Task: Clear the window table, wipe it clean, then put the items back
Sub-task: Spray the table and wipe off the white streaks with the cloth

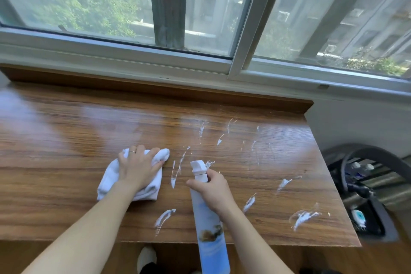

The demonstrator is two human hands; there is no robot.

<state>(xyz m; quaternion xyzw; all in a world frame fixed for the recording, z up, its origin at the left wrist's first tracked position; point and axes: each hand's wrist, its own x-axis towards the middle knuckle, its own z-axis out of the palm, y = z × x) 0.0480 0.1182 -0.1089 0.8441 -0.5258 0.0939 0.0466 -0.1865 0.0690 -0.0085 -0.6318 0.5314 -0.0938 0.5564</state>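
Note:
The wooden window table [66, 131] fills the view, its right half streaked with white foam [302, 217]. My left hand [138, 167] presses a crumpled white cloth [153, 189] flat on the tabletop near the middle. My right hand [213, 189] grips a blue and white spray bottle [210, 236] just below its white nozzle, which points away from me over the table. The bottle's base hangs past the table's front edge.
A raised wooden ledge [155, 89] runs along the back under the sliding window [242, 29]. To the right of the table stands a dark basket [364, 211] holding bottles and small items. A foot in a white slipper [145, 258] shows below the front edge.

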